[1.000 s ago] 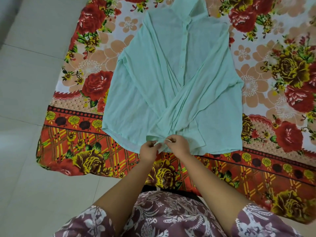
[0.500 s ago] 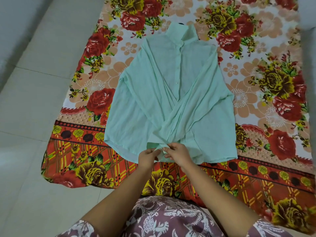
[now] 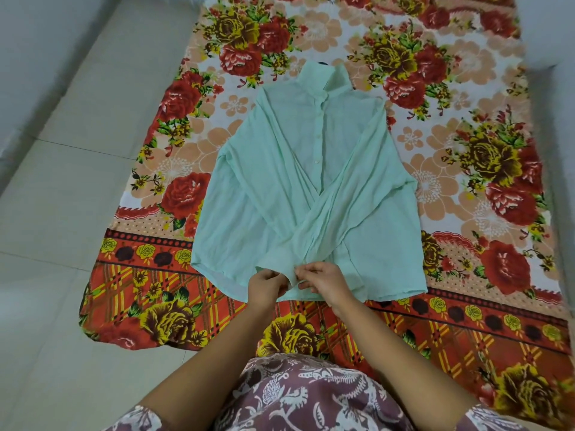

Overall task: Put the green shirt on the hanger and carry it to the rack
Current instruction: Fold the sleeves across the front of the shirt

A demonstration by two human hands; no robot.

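— Both hands meet at the near hem: our left hand (image 3: 267,283) and our right hand (image 3: 325,279) each pinch a fold of the green shirt (image 3: 280,197), just where the crossed sleeves (image 3: 320,209) end.

— What has changed in the last second?

— Very little in the cloth. Our fingers keep to the same spot and have only drawn closer together. The shirt lies as it did, front up and flat on the floral sheet (image 3: 466,321). Our view has lifted, so the collar (image 3: 323,77) now shows whole at the far end.

— And for the task?

— We judge we are still preparing. The shirt is on no hanger that we can make out. A small dark bit (image 3: 323,63) peeps out past the collar, but we cannot tell what it is. No rack is in view.

— Where can we move?

— Left of the sheet the tiled floor (image 3: 77,213) lies open as far as a pale wall (image 3: 37,57). At the far right a grey edge (image 3: 553,42) closes in on the sheet. Near us, our patterned dress (image 3: 311,399) overlaps the sheet's near border, so lifting the shirt up and leftward looks easiest.
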